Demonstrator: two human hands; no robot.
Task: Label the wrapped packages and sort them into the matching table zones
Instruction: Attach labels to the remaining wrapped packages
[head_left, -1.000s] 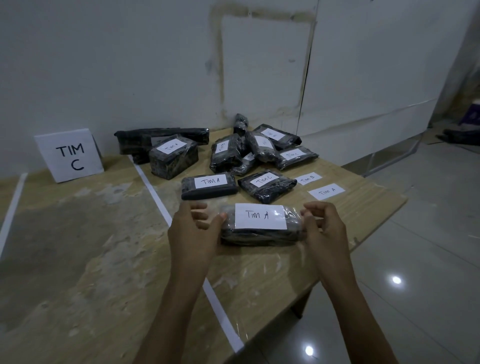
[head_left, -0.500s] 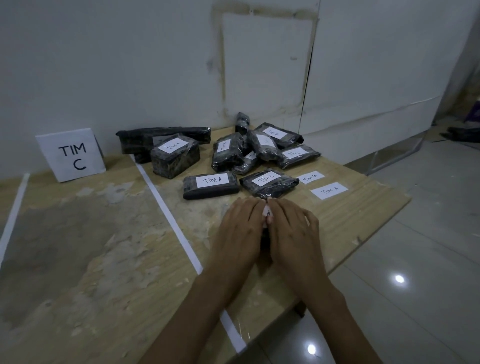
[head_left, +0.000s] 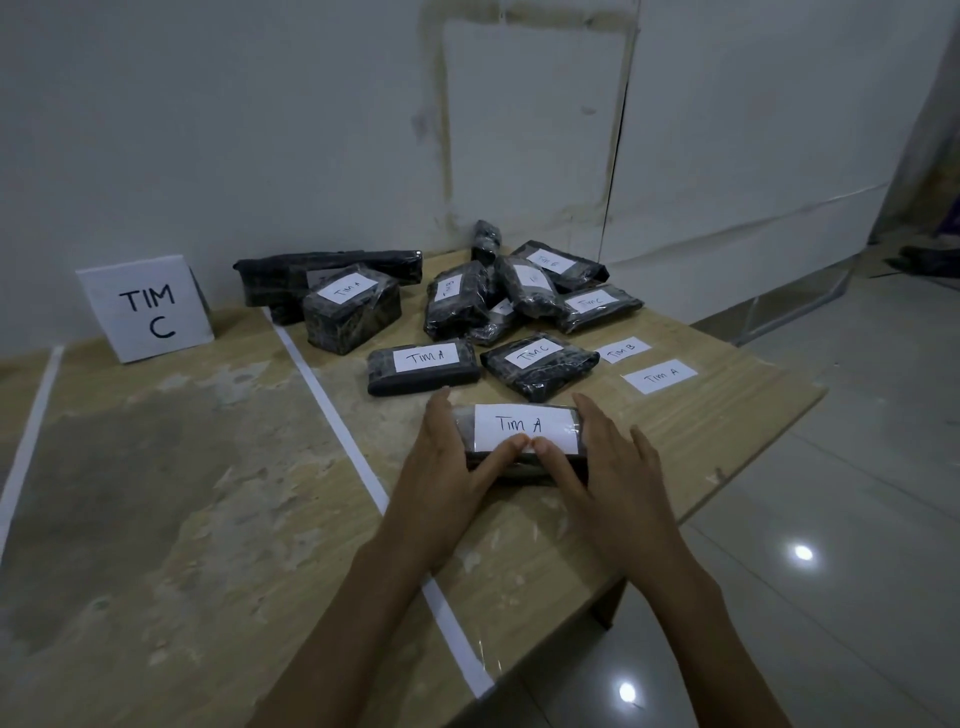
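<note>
A dark wrapped package lies on the wooden table, right of the white tape line. A white label reading "TIM A" sits on its top. My left hand lies against the package's left end with straight fingers, and its thumb presses the label's near edge. On the right end my right hand rests the same way, fingers spread, with its thumb beside the left one.
Behind lie a "TIM A" package, a "TIM C" package, a taller "TIM A" package and a pile of several more. Loose labels "TIM B" and "TIM A" lie right. A "TIM C" sign stands at far left.
A second ago my hands held the package by its ends. Then both hands covered its top. Now they have spread apart, uncovering the label, with the thumbs on its near edge.
</note>
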